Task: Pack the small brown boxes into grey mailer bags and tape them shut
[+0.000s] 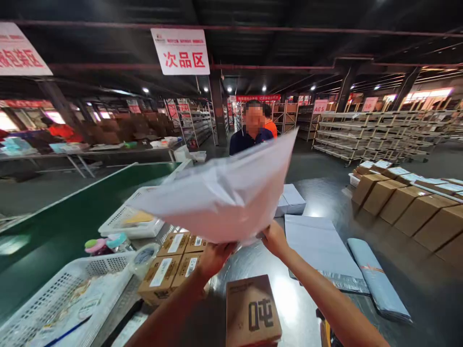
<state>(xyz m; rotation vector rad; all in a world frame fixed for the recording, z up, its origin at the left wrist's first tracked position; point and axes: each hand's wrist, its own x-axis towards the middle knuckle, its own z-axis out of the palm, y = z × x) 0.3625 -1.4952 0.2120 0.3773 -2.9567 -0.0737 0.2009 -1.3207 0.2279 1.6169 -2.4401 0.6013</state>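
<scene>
A white plastic mailing bag [224, 193] is held up in front of me, its body spread wide and slightly blurred. My left hand [219, 258] is closed on its lower edge, and my right hand [273, 238] pinches the same edge further right. Below the hands, a brown cardboard box [251, 308] with large dark print rests on the shiny metal table [289, 294]. To the right lies a stack of flat white bags [321, 243], and beside it a rolled bundle of bags [378, 277] with a band round it.
Small labelled boxes [161, 274], a tape roll [144, 258] and white baskets [112, 270] stand at the left, beside a green conveyor [79, 209]. Brown cartons [401, 205] line the right. A person in a dark shirt [242, 140] is ahead, beyond the bag.
</scene>
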